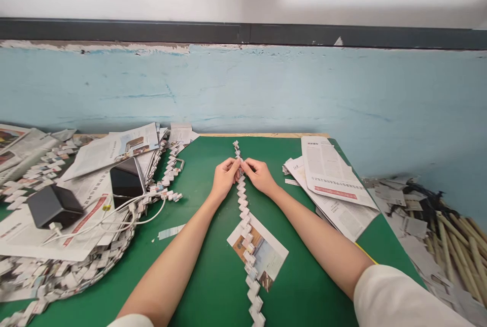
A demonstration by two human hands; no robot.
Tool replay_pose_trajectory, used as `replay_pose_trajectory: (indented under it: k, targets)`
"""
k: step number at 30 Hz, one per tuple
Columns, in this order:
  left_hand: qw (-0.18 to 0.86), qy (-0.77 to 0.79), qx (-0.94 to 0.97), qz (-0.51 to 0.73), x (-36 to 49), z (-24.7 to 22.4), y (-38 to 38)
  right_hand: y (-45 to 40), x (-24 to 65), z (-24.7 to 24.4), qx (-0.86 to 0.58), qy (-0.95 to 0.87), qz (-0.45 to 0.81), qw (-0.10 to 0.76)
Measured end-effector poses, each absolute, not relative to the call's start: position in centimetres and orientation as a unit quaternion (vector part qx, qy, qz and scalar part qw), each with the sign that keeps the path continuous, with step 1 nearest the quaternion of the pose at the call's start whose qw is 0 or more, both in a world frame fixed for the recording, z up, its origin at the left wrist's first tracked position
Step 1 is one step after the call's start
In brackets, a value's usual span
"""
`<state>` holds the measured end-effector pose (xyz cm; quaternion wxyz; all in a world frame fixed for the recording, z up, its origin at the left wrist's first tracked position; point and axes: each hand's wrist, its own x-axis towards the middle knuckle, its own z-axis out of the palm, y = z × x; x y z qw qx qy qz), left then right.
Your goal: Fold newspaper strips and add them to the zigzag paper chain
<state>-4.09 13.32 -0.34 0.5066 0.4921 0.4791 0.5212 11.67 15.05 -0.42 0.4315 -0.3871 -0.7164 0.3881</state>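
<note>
Evidently a long run of the zigzag paper chain (242,200) is linked, lying lengthwise on the green table (308,286), partly over a printed sheet (272,256); amt. left can't be told. Grip's closed on both sides: L hand (224,177) & R hand (262,175) pinch the chain nr. its far end, fingertips together, w/ a short bit poking out past them. Newspapers (331,174) lie to the R, phone (127,178) to the L.
</note>
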Motion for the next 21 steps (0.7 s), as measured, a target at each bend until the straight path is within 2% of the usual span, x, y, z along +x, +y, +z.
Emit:
replay_pose_trajectory:
  k: [7,12,17,21]
  targets:
    - [0.501,0.480,0.477,0.540,-3.9,-0.4,13.4,14.3,11.9,-0.1,-0.434,-0.733,0.337,0.400]
    - [0.509,0.475,0.456,0.554,-4.0,-0.4,13.6,12.8,12.6,1.7,-0.561,-0.722,0.199,0.351]
    - [0.521,0.464,0.439,0.566,-4.0,-0.3,13.7,10.3,15.4,2.1,-0.664,-0.655,0.186,0.309]
    - [0.531,0.453,0.438,0.566,-3.9,-0.4,13.8,8.6,17.7,1.0,-0.733,-0.625,0.117,0.242]
